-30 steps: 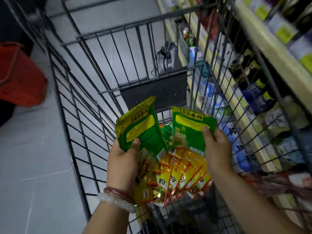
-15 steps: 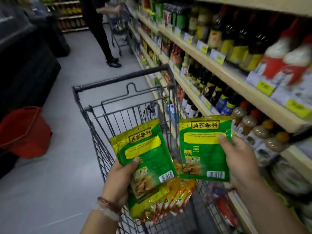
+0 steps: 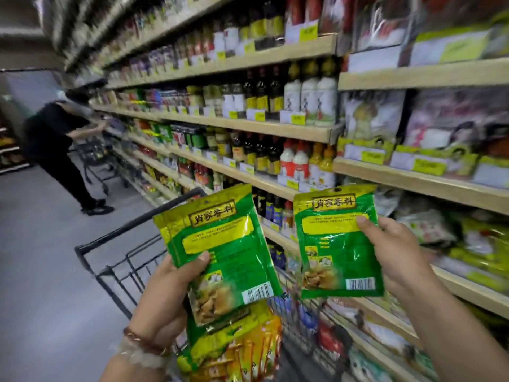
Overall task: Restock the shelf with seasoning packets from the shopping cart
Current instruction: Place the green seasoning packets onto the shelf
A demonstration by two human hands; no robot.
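- Supermarket aisle: wooden shelves (image 3: pixel 275 130) are running along our right, carrying dark sauce bottles, white bottles and bagged goods behind yellow price tags too blurred to read.
- Shopping cart (image 3: pixel 115 274): standing below and ahead of us, beside the shelving.
- Left hand (image 3: pixel 165 296): we are gripping a fanned stack of green seasoning packets (image 3: pixel 220 260), thumb across the front, with yellow packets (image 3: pixel 248 351) bunched beneath, probably a reserve for later placing.
- Right hand (image 3: pixel 399 257): we are pinching a single green packet (image 3: pixel 337 244) upright, nearer the shelf, seemingly ready for placing.
- Label: both green fronts are reading 肖家香料; barcodes at lower right.
- Another person (image 3: pixel 55 150) is working far down the aisle.
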